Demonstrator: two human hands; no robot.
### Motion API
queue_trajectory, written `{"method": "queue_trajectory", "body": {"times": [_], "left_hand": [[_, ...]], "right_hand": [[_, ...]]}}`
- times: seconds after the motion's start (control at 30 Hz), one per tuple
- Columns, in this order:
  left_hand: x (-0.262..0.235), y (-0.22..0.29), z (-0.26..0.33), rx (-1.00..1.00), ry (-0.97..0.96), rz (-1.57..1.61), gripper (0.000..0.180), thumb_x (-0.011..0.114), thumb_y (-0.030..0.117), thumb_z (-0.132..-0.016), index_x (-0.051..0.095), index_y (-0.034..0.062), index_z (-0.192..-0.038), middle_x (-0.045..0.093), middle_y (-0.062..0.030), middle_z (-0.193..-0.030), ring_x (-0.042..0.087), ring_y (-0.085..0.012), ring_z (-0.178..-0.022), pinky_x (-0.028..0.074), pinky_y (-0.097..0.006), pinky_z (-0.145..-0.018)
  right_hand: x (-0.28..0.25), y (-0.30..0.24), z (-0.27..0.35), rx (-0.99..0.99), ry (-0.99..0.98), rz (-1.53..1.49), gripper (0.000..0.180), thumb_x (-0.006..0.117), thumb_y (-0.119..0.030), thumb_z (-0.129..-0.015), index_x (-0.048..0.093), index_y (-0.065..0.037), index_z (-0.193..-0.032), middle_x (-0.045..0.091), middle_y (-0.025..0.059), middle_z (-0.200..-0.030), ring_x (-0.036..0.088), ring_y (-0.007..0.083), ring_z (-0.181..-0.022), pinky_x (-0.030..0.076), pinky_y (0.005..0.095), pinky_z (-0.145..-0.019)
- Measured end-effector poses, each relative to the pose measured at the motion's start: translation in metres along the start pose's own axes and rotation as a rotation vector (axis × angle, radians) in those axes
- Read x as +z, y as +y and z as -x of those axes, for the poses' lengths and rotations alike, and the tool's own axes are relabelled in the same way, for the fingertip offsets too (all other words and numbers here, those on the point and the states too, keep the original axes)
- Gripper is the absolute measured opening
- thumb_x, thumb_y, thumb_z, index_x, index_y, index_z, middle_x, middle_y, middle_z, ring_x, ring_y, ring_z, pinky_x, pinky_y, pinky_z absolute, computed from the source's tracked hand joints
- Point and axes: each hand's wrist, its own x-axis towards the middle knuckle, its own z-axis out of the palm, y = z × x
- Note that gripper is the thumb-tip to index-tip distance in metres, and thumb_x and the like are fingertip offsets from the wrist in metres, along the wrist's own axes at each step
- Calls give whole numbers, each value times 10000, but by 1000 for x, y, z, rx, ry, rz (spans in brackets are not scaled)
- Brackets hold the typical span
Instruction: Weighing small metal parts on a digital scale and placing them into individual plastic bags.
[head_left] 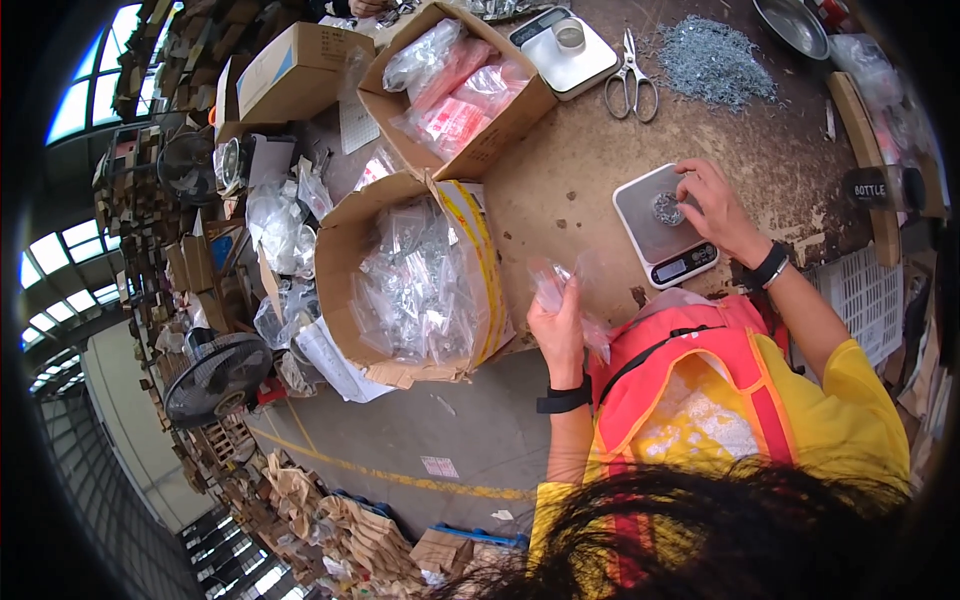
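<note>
A white digital scale (630,215) with a grey plate lies on the worktable before me. On its plate sits a small round cup (664,209) with bits of metal inside. My right hand (718,208) is closed at the cup's right edge, thumb and fingertips against its rim. Left of the scale, my left hand (560,325) pinches clear plastic bags (550,284); part of the plastic hangs beside the wrist. A pile of small silvery screws or similar metal pieces (712,62) is spread at the far right of the table.
An open carton (330,290) of small filled clear bags stands left. Behind it is another carton (465,150) holding red and clear plastic bags. Scissors (630,78) and a second scale (565,60) lie at the back. A metal bowl (793,27) and dark bottle (882,189) are right.
</note>
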Motion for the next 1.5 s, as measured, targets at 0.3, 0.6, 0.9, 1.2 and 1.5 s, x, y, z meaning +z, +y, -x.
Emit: {"method": "queue_trajectory", "body": {"times": [0.3, 0.6, 0.9, 1.2, 1.5], "left_hand": [[-5, -8, -4, 55, 1, 14, 123, 732, 83, -946, 736, 13, -1046, 656, 47, -871, 558, -43, -769, 445, -224, -680], [-6, -6, -4, -11, -1, 16, 102, 715, 98, -961, 718, 18, -1025, 632, 45, -793, 548, -39, -689, 433, -226, -602], [-4, -6, -3, 32, -22, 10, 137, 722, 109, -963, 691, 12, -1054, 632, 22, -765, 556, -52, -640, 438, -228, -561], [-3, -7, -2, 54, -4, 19, 77, 720, 90, -962, 674, 29, -969, 603, 26, -741, 531, -57, -613, 416, -223, -558], [-7, -17, -10, 153, 101, -102, 166, 767, 117, -914, 663, 19, -998, 624, 26, -814, 565, -64, -709, 466, -241, -634]], "right_hand": [[0, -1, -1, -59, 9, 66, 184, 715, 30, -767, 585, -21, -888, 590, 155, -1220, 540, 359, -1186, 465, 441, -998], [2, -2, -2, -44, -54, 89, 157, 714, 17, -762, 600, -28, -861, 598, 134, -1201, 535, 350, -1196, 461, 442, -1001], [24, -3, -10, -110, -72, 143, 126, 739, -33, -748, 645, -57, -829, 613, 98, -1166, 537, 317, -1209, 436, 448, -1018], [4, 18, -18, -84, -71, 17, 167, 699, -22, -792, 651, -32, -951, 621, 132, -1180, 564, 346, -1170, 459, 439, -1008], [-44, 39, 5, 230, 221, 77, 475, 714, -96, -897, 547, -9, -1334, 618, 170, -1261, 596, 332, -1197, 470, 415, -1042]]}}
